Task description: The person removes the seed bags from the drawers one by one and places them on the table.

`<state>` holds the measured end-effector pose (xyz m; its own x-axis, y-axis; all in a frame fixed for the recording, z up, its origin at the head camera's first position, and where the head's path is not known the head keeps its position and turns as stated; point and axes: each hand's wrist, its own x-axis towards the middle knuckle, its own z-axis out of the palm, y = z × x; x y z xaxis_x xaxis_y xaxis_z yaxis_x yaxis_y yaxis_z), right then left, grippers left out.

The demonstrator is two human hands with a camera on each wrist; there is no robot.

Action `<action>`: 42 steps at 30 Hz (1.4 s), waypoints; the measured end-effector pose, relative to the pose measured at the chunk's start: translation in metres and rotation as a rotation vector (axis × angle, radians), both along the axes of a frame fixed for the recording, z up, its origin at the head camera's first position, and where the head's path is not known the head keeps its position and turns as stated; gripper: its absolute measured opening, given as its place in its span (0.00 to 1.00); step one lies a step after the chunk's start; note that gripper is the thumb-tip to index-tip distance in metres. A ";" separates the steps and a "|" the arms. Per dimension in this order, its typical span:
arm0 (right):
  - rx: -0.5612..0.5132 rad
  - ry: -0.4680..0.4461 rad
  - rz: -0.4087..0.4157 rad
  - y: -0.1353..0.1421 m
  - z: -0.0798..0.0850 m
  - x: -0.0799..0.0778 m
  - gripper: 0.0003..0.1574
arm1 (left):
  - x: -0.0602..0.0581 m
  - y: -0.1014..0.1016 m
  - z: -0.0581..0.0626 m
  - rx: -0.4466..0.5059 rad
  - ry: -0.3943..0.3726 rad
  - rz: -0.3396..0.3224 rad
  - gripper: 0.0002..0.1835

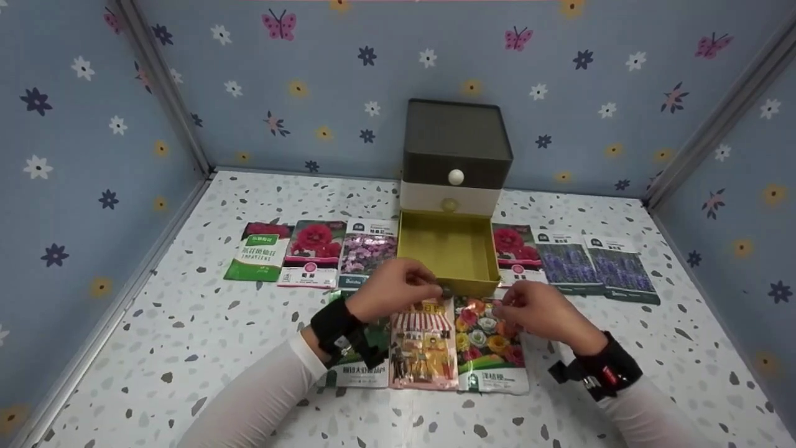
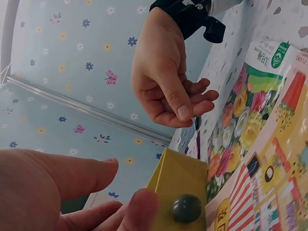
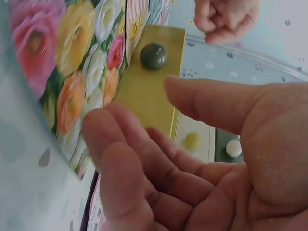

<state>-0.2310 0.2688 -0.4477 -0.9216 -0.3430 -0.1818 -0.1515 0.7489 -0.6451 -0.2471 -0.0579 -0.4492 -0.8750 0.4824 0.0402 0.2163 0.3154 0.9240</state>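
A yellow-green bottom drawer [image 1: 457, 249] stands pulled out of a small three-drawer box [image 1: 457, 134]. My left hand [image 1: 398, 289] hovers beside its dark round knob [image 2: 186, 208]; in the left wrist view thumb and fingers are apart, with nothing between them. Over to the right, my right hand [image 1: 542, 311] is above the upper right edge of a seed packet with mixed flowers [image 1: 491, 345]. Its fingers are loosely bent and hold nothing in the right wrist view [image 3: 159, 159]. A striped-awning packet [image 1: 423, 351] lies between the hands, below the drawer front.
Left of the box lie a green-white packet [image 1: 255, 258], a red-flower packet [image 1: 313, 254] and a pink-flower packet [image 1: 369, 254]. To its right are another red-flower packet [image 1: 517, 252] and two purple-flower packets [image 1: 569, 267]. A green packet [image 1: 360, 367] is partly under my left wrist.
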 end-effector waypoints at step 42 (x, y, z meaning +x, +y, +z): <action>0.161 0.426 0.221 -0.086 -0.015 -0.014 0.15 | -0.133 -0.007 0.062 -0.377 0.593 0.366 0.30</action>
<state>-0.2455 0.1828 -0.4623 -0.8341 -0.5367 0.1276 -0.5420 0.7543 -0.3705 -0.3798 -0.0648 -0.3873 -0.8646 0.2419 0.4404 0.4611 0.7303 0.5040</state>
